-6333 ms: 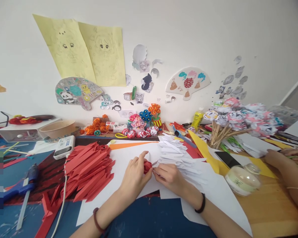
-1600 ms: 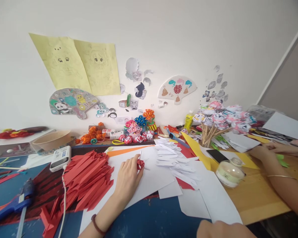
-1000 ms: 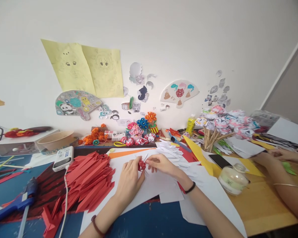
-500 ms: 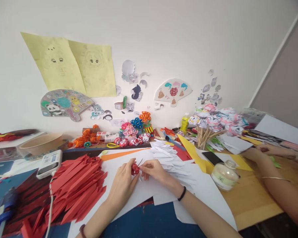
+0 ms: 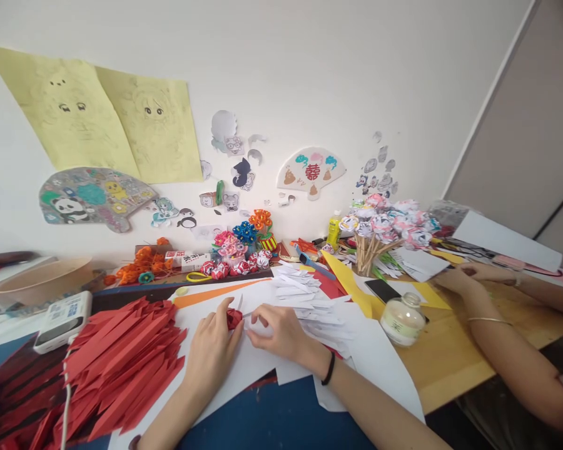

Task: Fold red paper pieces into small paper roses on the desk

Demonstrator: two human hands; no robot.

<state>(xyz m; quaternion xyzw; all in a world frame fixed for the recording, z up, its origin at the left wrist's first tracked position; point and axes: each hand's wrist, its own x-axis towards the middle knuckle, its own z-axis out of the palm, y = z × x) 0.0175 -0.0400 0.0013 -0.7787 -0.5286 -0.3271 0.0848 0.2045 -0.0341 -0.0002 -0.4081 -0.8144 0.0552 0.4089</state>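
My left hand (image 5: pixel 212 347) is closed around a small folded red paper flower (image 5: pixel 234 319), pinched between thumb and fingers. A thin white paper strip sticks up beside it. Just to the right, my right hand (image 5: pixel 281 332) is apart from the flower, its fingers curved, with a gap between thumb and forefinger. Both hands are over white paper sheets (image 5: pixel 258 369). A large heap of red paper strips (image 5: pixel 126 369) lies left of my left hand. Beyond my right hand is a pile of white paper strips (image 5: pixel 295 284).
A glass jar (image 5: pixel 402 322) and a black phone (image 5: pixel 381 291) are on the right. Another person's arms (image 5: pixel 492 312) rest over the wooden table there. A bunch of paper flowers on sticks (image 5: pixel 387 225) stands behind. A white device (image 5: pixel 64 319) with a cable is left.
My right hand has come away from the red paper flower and its fingers have parted. My left hand still holds the flower. The view has shifted right.
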